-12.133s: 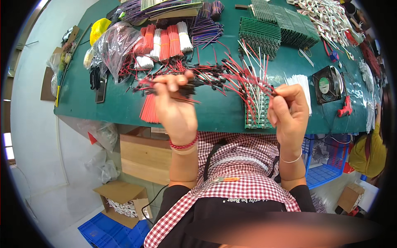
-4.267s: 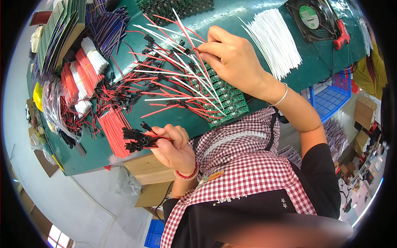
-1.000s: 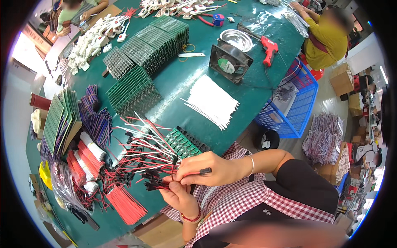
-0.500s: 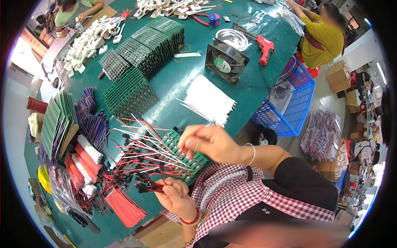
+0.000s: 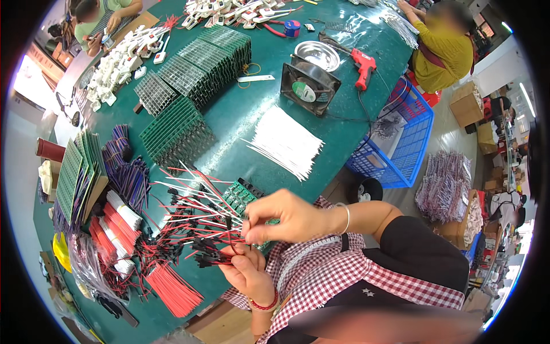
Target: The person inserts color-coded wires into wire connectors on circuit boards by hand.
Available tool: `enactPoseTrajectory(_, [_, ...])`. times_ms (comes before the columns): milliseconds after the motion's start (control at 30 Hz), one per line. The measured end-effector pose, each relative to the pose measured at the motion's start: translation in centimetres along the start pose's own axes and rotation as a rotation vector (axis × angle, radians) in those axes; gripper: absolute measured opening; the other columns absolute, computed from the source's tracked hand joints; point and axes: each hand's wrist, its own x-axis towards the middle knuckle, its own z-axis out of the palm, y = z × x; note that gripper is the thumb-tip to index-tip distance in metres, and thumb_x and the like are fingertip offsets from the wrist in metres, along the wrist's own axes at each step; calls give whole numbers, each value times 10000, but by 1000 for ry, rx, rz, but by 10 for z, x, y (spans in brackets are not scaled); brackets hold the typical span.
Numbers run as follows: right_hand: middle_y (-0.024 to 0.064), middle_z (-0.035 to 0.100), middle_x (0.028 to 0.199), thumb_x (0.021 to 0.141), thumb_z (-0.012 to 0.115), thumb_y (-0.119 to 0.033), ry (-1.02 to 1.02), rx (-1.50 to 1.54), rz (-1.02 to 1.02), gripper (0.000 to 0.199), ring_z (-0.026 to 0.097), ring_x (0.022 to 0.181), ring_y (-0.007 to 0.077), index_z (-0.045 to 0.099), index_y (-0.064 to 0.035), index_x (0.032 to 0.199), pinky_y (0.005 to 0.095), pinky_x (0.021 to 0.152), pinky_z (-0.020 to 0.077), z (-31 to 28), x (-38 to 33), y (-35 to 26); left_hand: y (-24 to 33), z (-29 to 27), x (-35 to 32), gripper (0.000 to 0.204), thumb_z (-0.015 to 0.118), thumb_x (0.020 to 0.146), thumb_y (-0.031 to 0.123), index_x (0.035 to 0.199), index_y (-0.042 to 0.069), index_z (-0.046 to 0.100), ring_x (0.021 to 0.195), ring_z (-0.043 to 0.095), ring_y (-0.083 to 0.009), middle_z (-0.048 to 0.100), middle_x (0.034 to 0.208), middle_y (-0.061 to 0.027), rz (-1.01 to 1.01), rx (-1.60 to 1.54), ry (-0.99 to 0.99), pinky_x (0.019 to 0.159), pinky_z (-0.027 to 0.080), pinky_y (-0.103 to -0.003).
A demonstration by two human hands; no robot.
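My right hand (image 5: 286, 218) covers part of the green circuit board (image 5: 236, 198) by the near edge of the table (image 5: 226, 163); whatever lies between its fingertips is too small to tell. The wires of the black connectors (image 5: 209, 252) disappear inside my left hand (image 5: 251, 275). At the table's far edge, the white parts (image 5: 240, 11) are cut off. A blurred patch (image 5: 389, 327) masks my lower view.
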Motion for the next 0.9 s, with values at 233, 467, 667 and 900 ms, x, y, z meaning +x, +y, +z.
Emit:
enactPoseTrajectory(233, [100, 662, 897, 882, 685, -74, 105, -16, -185, 101, 636, 829, 196, 640, -3, 938, 314, 726, 506, 26, -4, 10, -4, 10, -5, 228, 479, 1020, 267, 1083, 51, 446, 548, 348, -13, 463, 759, 31, 23, 121, 212, 456, 238, -189])
enactPoseTrajectory(467, [109, 600, 825, 859, 687, -90, 203, -185, -292, 137, 626, 739, 244, 594, 1, 901, 325, 652, 500, 34, -7, 17, -6, -7, -9, 197, 487, 1014, 252, 1069, 64, 462, 547, 315, -9, 499, 836, 28, 8, -40, 156, 469, 245, -177])
enactPoseTrajectory(667, [119, 635, 889, 877, 677, -51, 66, -213, -301, 100, 634, 814, 255, 629, -3, 951, 337, 703, 518, 34, -6, 18, 0, -3, -7, 147, 477, 1015, 217, 1034, 72, 462, 541, 304, -4, 481, 813, 30, 0, -67, 279, 464, 238, -170])
enactPoseTrajectory(900, [33, 655, 803, 921, 612, -108, 256, -228, 89, 123, 606, 700, 92, 656, 5, 900, 240, 640, 498, -36, 33, 19, 5, -24, 3, 174, 495, 1016, 238, 1016, 68, 456, 508, 287, -57, 374, 681, 22, 131, -135, 30, 448, 226, -212])
